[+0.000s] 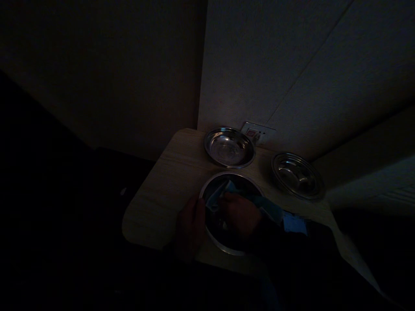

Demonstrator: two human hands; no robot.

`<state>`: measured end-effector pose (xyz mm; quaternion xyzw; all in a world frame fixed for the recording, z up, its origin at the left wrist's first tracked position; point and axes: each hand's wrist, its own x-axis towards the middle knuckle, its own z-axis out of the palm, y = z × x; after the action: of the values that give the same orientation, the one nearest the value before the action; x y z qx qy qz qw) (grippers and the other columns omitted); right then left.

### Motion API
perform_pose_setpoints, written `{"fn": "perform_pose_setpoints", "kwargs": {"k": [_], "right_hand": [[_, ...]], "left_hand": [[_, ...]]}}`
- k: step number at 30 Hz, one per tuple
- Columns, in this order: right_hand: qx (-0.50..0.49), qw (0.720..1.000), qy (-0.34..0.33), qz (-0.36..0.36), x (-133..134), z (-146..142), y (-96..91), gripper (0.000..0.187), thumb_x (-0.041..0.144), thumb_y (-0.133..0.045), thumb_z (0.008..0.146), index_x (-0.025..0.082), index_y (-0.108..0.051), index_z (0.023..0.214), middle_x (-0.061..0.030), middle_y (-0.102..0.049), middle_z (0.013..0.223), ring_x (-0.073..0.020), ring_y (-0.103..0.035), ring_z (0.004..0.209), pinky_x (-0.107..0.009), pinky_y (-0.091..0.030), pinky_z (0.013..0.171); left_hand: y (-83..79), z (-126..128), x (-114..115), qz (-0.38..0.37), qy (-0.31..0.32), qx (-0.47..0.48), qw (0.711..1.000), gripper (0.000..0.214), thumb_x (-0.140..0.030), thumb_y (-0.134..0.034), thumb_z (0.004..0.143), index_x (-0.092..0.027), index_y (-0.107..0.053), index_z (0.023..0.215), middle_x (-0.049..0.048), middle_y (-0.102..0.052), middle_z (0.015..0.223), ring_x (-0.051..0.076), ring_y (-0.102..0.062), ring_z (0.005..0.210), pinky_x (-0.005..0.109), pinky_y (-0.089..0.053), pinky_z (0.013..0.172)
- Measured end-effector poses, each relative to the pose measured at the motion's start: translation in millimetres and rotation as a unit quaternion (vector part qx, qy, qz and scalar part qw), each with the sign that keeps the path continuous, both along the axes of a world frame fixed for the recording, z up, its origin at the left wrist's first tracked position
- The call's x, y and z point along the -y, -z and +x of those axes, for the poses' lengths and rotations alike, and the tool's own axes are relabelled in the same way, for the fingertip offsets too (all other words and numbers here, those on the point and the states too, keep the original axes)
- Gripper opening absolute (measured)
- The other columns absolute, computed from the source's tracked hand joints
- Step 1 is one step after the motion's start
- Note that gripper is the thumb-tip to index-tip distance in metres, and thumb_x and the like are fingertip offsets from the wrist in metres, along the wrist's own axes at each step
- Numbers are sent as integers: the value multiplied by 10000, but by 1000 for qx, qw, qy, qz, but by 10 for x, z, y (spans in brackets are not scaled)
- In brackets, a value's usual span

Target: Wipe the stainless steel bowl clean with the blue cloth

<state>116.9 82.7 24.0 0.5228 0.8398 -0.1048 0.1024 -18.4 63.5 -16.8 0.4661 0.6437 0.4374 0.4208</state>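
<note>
In the dim head view a round metal bowl (223, 248) stands near the front of a small wooden table (155, 207). My left hand (190, 222) grips its left rim, thumb at the edge. Inside the bowl my right hand (241, 214) is closed on a blue-green cloth (215, 198), pressed towards the inner wall. Part of the cloth trails out to the right along my forearm. Shadow hides the bowl's bottom and most of my right fingertips.
Behind stands a shiny shallow metal bowl (229, 147); another metal dish (297, 177) lies at the right. A wall socket (257, 131) sits just above the table's back edge, on the pale wall (259, 65). The table's left corner is rounded.
</note>
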Motion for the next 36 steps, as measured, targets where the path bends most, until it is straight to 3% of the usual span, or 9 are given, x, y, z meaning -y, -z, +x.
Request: {"fn": "perform_pose_setpoints", "kwargs": {"k": [5, 9, 12, 16, 19, 23, 27, 33, 36], "right_hand": [[-22, 996, -69, -46, 74, -11, -24, 234, 109, -470, 812, 203, -633, 950, -45, -642, 946, -186, -597, 867, -251, -447, 625], [25, 1000, 16, -8, -94, -57, -36, 234, 122, -449, 823, 159, -628, 970, -109, -633, 965, -204, -612, 831, -263, -439, 603], [40, 998, 37, -7, -166, -101, -44, 231, 130, -444, 826, 148, -633, 958, -114, -635, 969, -197, -623, 803, -262, -438, 608], [-5, 998, -41, -56, -17, -100, -68, 216, 130, -482, 799, 184, -651, 923, -71, -651, 939, -177, -630, 770, -242, -425, 571], [-16, 994, -71, -76, 64, -66, -81, 219, 127, -513, 772, 216, -650, 918, -46, -653, 919, -181, -630, 762, -236, -408, 537], [31, 999, 7, -21, -98, -36, -59, 240, 166, -478, 816, 227, -616, 1003, -67, -630, 990, -192, -627, 785, -252, -424, 567], [57, 996, 66, 8, -242, -40, -36, 253, 180, -432, 842, 187, -593, 1037, -104, -607, 1020, -203, -627, 799, -269, -442, 594], [22, 992, -64, -102, -12, -75, -128, 264, 209, -440, 819, 206, -601, 1028, -79, -637, 991, -218, -631, 819, -279, -461, 605], [34, 996, -41, -76, -26, -99, -146, 289, 183, -408, 830, 225, -590, 1050, -74, -631, 1025, -224, -633, 838, -291, -475, 606]], "left_hand": [[3, 8, 9, 16, 2, 24, 1000, 337, -399, -390, 831, -168, -635, 858, 39, -668, 785, 161, -588, 718, 246, -444, 653], [-19, 5, 11, 29, 15, 12, 999, 324, -383, -394, 838, -169, -637, 854, 37, -670, 785, 153, -588, 715, 238, -440, 654], [-11, 34, 7, 28, -4, 14, 999, 339, -383, -387, 841, -157, -637, 882, 59, -679, 840, 165, -599, 758, 248, -446, 683], [39, 79, 8, 8, -42, 31, 999, 378, -394, -385, 839, -143, -631, 978, 96, -676, 980, 206, -606, 903, 295, -447, 797], [62, 76, 16, 27, -26, 52, 998, 392, -368, -377, 847, -153, -597, 1090, 93, -620, 1149, 206, -555, 1064, 305, -402, 918], [44, 58, 25, 54, 19, 65, 996, 397, -328, -369, 859, -167, -552, 1172, 73, -587, 1211, 187, -525, 1119, 282, -390, 946], [35, 80, 21, 54, 20, 68, 996, 404, -314, -362, 867, -153, -533, 1197, 80, -595, 1197, 181, -521, 1125, 266, -388, 948], [63, 91, 27, 48, 2, 50, 998, 404, -321, -350, 878, -153, -536, 1195, 87, -588, 1208, 179, -539, 1101, 294, -399, 942], [64, 74, 41, 48, 11, 41, 998, 401, -322, -358, 876, -164, -534, 1201, 84, -573, 1233, 177, -525, 1125, 290, -398, 949]]}}
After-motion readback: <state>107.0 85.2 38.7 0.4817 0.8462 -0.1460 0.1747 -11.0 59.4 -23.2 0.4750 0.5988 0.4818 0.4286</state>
